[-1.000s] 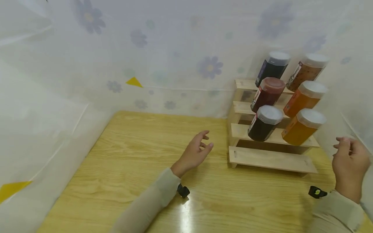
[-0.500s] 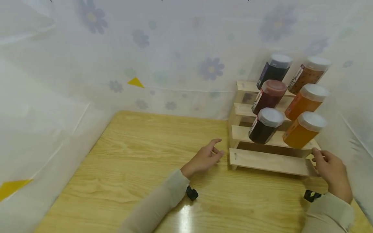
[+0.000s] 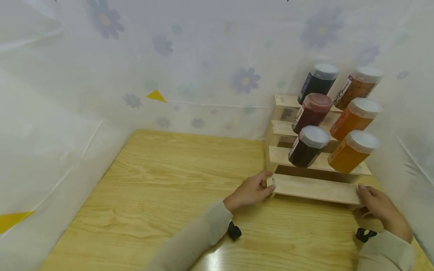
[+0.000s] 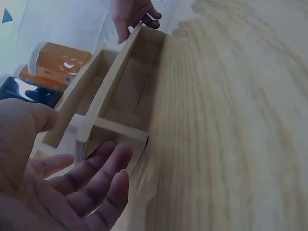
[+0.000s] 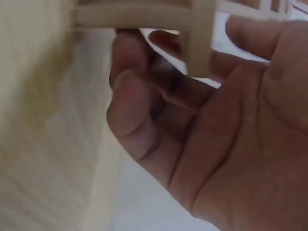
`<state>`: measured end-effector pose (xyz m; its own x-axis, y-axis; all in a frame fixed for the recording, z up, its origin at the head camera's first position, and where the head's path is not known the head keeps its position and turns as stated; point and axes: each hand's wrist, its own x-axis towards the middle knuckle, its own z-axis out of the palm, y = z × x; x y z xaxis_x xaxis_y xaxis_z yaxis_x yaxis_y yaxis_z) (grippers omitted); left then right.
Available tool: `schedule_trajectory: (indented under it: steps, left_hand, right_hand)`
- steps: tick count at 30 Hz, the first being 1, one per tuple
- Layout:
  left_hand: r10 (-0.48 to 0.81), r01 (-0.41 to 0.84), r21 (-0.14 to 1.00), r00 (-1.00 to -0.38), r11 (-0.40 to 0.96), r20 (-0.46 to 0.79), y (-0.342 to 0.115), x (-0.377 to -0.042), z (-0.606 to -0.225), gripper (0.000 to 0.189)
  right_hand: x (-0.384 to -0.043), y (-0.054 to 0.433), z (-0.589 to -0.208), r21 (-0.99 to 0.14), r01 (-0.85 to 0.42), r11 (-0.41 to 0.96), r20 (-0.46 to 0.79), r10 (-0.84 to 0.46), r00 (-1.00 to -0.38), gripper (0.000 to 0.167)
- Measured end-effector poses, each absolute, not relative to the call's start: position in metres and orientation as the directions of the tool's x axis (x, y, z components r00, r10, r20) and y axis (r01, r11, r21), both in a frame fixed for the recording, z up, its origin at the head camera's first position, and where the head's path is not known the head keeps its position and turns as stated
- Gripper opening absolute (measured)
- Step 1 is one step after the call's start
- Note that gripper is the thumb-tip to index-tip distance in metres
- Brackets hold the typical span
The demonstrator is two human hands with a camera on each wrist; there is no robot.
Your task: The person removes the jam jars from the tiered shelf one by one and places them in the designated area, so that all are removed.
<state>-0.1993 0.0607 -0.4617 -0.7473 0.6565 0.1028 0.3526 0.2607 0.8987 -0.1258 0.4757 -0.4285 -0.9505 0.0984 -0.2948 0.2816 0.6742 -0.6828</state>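
A stepped wooden display rack (image 3: 317,188) stands at the right of the table. My left hand (image 3: 250,191) holds the left end of its lowest step, thumb and fingers around the corner. In the left wrist view, the fingers (image 4: 103,175) bend against the rack's end panel (image 4: 118,132). At the opposite end, my right hand (image 3: 381,206) has its thumb by the step's top edge. Its other fingers (image 5: 132,103) curl in beneath the rack's wooden end (image 5: 199,38) in the right wrist view. The lowest step bears no jars.
Capped jars stand in pairs on the upper steps: a dark jar (image 3: 306,148) beside a yellow-orange jar (image 3: 349,154), a dark red jar (image 3: 312,114) beside an orange jar (image 3: 354,120), and a black jar (image 3: 317,84) beside a speckled brown jar (image 3: 357,90). A flowered sheet (image 3: 203,56) hangs behind.
My right hand has come in from the right to the rack's right end. My left hand has moved right and taken hold of the left end. The jars keep their places.
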Motion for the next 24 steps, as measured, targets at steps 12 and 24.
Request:
schedule_trajectory:
  steps: [12,24]
  left_hand:
    - [0.521,0.188,0.952,-0.853,0.24,0.037,0.08,-0.199,-0.471,0.06]
    - [0.529,0.185,0.943,-0.848,0.277,0.011,0.081,-0.203,-0.468,0.055]
  right_hand:
    - [-0.131,0.472,-0.455,-0.703,0.064,0.709,0.017,0.106,-0.994,0.049]
    - [-0.143,0.466,-0.455,-0.651,0.108,0.752,0.014,0.154,-0.988,0.055]
